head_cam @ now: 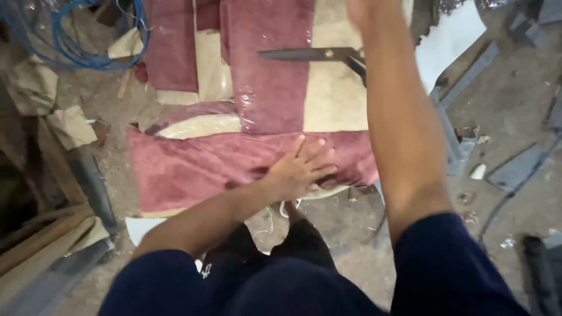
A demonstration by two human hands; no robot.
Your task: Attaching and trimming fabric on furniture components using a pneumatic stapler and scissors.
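The left hand (302, 165) is lying flat with fingers spread, pressing on the near strip of dusty-rose plush fabric (193, 169) that is covering a cream foam cushion piece (199, 126) on the dusty floor. The right hand (358, 11) is reaching up past the frame's top edge, so its grip cannot be told. Long dark metal scissors (310, 54) are lying across the maroon-and-cream panel (269, 76), just beside that forearm. A coil of blue cable (88, 55) is sitting at the upper left.
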